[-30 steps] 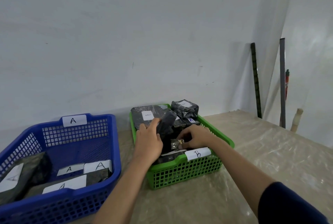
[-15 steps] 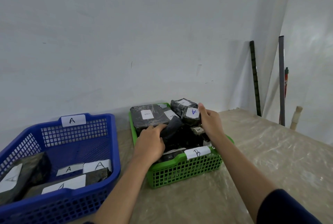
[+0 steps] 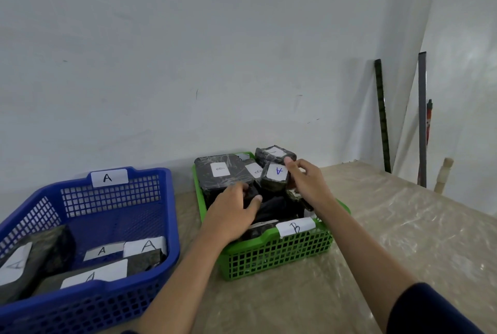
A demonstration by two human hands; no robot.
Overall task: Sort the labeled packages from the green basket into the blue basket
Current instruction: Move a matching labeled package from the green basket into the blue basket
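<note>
The green basket [image 3: 277,254], tagged B, stands in the middle of the table and holds several black wrapped packages with white labels. My right hand [image 3: 309,183] grips a small black package labeled A [image 3: 275,176], lifted and tilted above the pile. My left hand [image 3: 231,212] rests inside the basket with its fingers closed on a dark package [image 3: 252,195]. A larger package labeled B [image 3: 222,172] lies at the basket's back left. The blue basket [image 3: 113,296], tagged A, stands to the left and holds several packages labeled A.
A white wall rises right behind both baskets. Dark metal bars [image 3: 382,116] and a wooden stick [image 3: 442,176] lean in the right corner. The table top [image 3: 403,226], covered in shiny plastic, stretches to the right of the green basket.
My right hand moved from the front of the green basket to its back and took hold of the A package, lifting it. My left hand stayed on the dark package.
</note>
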